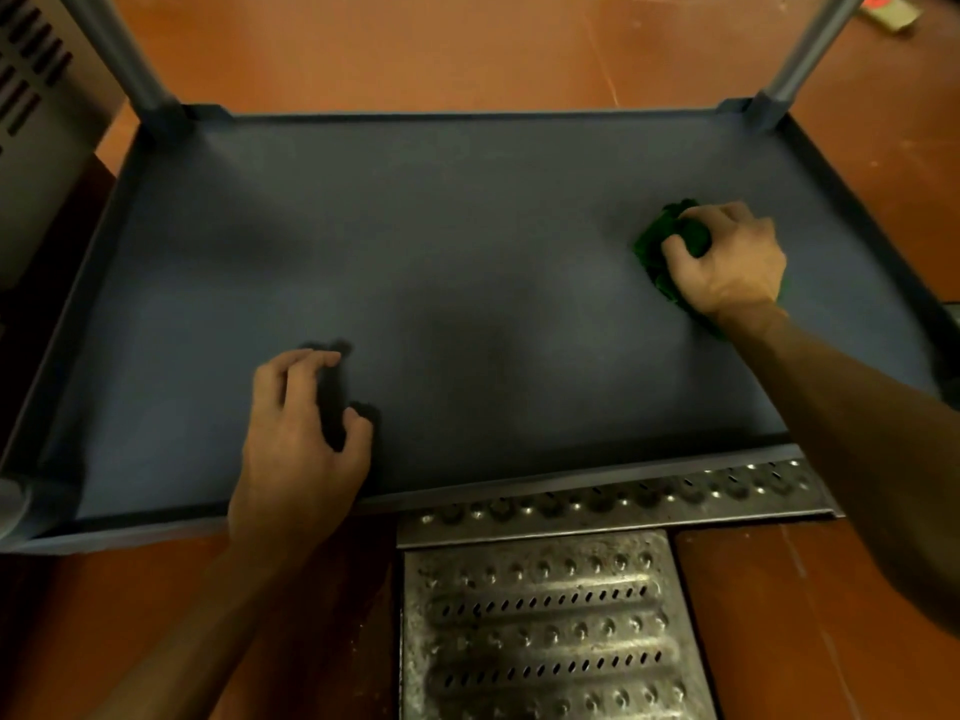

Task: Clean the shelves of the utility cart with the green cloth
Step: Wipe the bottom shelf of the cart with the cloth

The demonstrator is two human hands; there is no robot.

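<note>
A grey-blue cart shelf (467, 241) with a raised rim fills most of the head view, seen from above. My right hand (727, 257) presses a bunched green cloth (655, 252) onto the shelf's right side, fingers curled over the cloth. On the front left of the shelf my left hand (296, 439) rests on its fingertips, fingers bent and apart, holding nothing. Part of the cloth is hidden under my right palm.
Two grey cart posts rise at the back corners, one left (124, 59) and one right (802, 54). A perforated metal floor grate (550, 631) lies in front of the cart on the orange floor. A vented metal cabinet (36, 111) stands at the left.
</note>
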